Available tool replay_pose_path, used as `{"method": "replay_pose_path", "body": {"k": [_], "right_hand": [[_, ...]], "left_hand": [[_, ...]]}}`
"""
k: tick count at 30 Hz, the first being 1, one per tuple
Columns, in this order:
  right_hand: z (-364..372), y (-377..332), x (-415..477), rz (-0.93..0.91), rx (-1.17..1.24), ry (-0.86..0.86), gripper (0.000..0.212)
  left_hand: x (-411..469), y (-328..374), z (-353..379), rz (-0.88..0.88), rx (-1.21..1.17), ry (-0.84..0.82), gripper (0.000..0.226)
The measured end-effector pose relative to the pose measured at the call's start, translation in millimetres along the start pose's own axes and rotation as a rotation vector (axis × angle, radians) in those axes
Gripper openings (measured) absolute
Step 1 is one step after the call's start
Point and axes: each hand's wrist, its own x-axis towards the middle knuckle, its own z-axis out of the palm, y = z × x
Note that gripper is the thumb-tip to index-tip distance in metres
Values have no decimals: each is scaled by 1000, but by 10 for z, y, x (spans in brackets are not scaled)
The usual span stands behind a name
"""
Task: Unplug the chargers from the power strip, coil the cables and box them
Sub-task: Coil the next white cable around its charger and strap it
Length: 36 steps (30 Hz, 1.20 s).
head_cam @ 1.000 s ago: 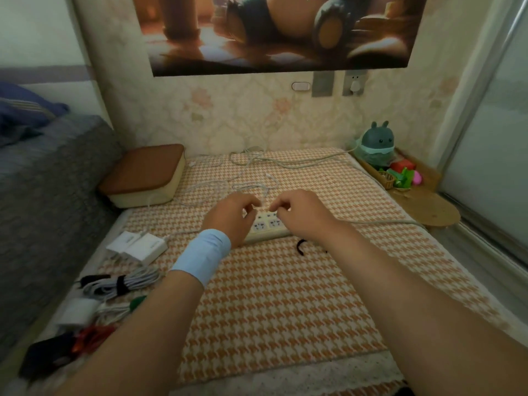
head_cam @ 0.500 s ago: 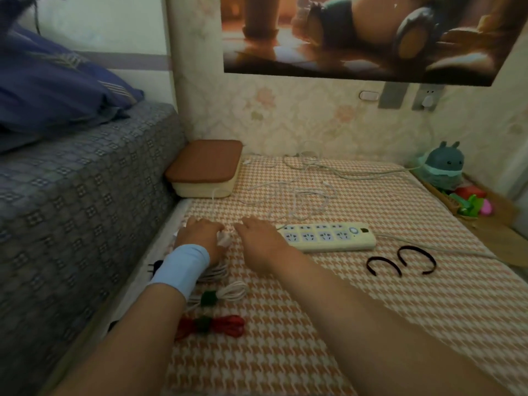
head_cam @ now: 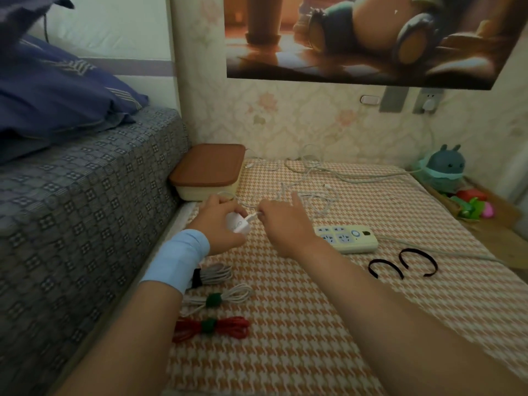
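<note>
Now your left hand (head_cam: 218, 224) gripped the white charger (head_cam: 239, 224), clear of the power strip (head_cam: 347, 239) where both hands were a second ago; right hand (head_cam: 285, 227) fingers (head_cam: 267, 215) pinched its cable end (head_cam: 253, 216). Coiling next; box (head_cam: 210, 174) lidded.

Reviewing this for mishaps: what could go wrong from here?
1. The right hand pinches the cable right at the charger held by the left hand; tugging the cord rather than its plug may strain it.
2. Beyond the hands the cable lies in overlapping loops, so coiling may knot it.
</note>
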Motion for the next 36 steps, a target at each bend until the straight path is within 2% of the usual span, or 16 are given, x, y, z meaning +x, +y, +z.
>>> {"method": "replay_pose_path", "body": {"k": [2, 4, 8, 11, 13, 14, 16, 19, 21, 23, 26, 28, 31, 34, 36], "right_hand": [[-170, 60, -74, 16, 106, 142, 17], [-349, 118, -246, 21, 139, 125, 18], [-657, 277, -673, 59, 258, -217, 14], [-750, 387, -964, 141, 405, -476, 23], [-761, 411, -1119, 191, 525, -550, 29], [-766, 410, -1174, 214, 573, -535, 30], [-757, 424, -1212, 283, 618, -400, 31], [-719, 511, -1175, 440, 452, -117, 29], [-629, 640, -1149, 589, 353, -51, 28], [-482, 782, -1133, 752, 332, -118, 35], [-320, 880, -1094, 800, 416, -212, 39], [-278, 867, -1060, 712, 524, -136, 25], [-330, 787, -1033, 579, 713, -56, 35], [-464, 654, -1037, 370, 830, -211, 17], [-538, 568, -1073, 276, 819, -315, 12]], "left_hand": [[-84, 171, -81, 15, -37, -43, 40], [-195, 313, -99, 22, -42, -134, 41], [-443, 554, 38, 7, 10, -374, 51], [-600, 825, 192, 67, 125, -540, 59], [-657, 1002, 304, 83, 220, -641, 64], [-665, 1069, 368, 81, 266, -686, 66], [-657, 1160, 504, 67, 353, -772, 71], [-625, 1208, 649, 32, 449, -873, 74], [-592, 1216, 675, 19, 419, -867, 64], [-528, 1191, 659, 29, 348, -789, 52], [-409, 1136, 611, 58, 259, -572, 35], [-304, 1098, 625, 16, 116, -398, 29], [-167, 1094, 683, -179, -364, -239, 19], [-102, 1097, 685, -450, -1038, -243, 33], [-122, 1054, 647, -487, -1470, -277, 35]]}}
